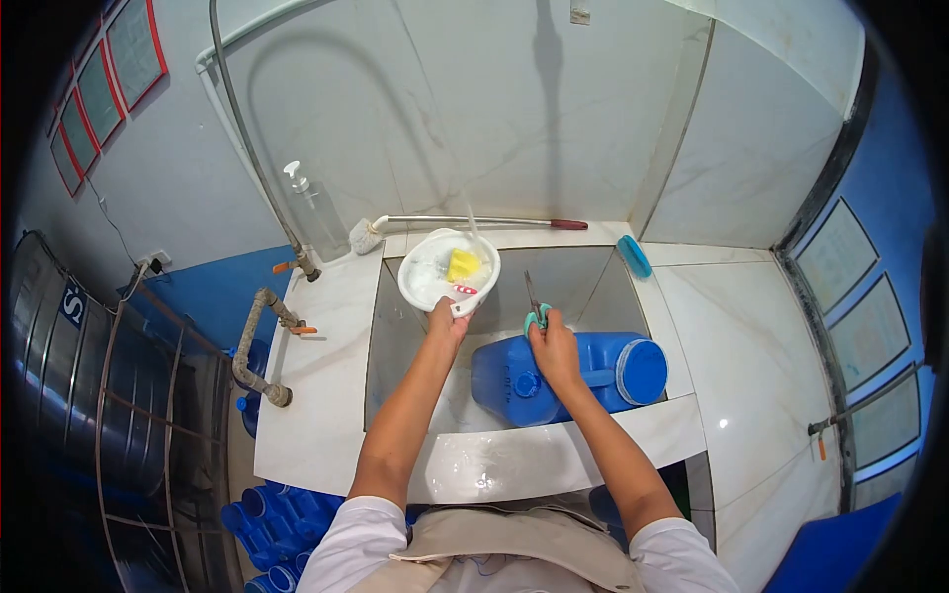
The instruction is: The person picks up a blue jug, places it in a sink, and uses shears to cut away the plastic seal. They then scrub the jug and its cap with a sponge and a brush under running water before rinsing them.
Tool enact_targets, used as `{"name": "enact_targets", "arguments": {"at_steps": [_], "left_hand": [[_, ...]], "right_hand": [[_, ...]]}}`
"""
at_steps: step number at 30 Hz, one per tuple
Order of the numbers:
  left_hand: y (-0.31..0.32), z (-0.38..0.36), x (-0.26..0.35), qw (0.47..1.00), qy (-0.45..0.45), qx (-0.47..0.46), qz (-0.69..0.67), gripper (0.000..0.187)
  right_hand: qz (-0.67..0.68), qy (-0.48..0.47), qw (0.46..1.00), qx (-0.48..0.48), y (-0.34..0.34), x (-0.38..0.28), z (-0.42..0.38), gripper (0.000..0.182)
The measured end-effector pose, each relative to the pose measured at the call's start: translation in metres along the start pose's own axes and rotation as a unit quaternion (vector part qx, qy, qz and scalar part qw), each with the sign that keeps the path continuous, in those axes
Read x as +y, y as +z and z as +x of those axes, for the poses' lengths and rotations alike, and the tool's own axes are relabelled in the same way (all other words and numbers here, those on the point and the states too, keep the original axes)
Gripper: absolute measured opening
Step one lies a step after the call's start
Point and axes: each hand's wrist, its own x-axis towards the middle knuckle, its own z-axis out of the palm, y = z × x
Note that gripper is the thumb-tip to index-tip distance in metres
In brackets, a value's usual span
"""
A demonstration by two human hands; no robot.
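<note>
Beige cloth (514, 539) — white basin (406, 281), teal-handled scissors (535, 302)

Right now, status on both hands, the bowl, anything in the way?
Left hand: gripping white bowl, yellow sponge inside. Right hand: holding scissors. Blue jug lying in sink, possible obstruction.

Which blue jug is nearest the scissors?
The big blue jug inside the sink, beside the right hand holding the scissors. The other blue containers are outside the sink.
</note>
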Motion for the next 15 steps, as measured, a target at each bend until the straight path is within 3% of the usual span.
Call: {"name": "enact_targets", "arguments": {"at_steps": [15], "left_hand": [[0.006, -0.018, 0.005, 1.0, 0.007, -0.009, -0.022, 0.031]], "right_hand": [[-0.011, -0.008, 1.0, -0.002, 0.002, 0.002, 0.001, 0.032]]}}
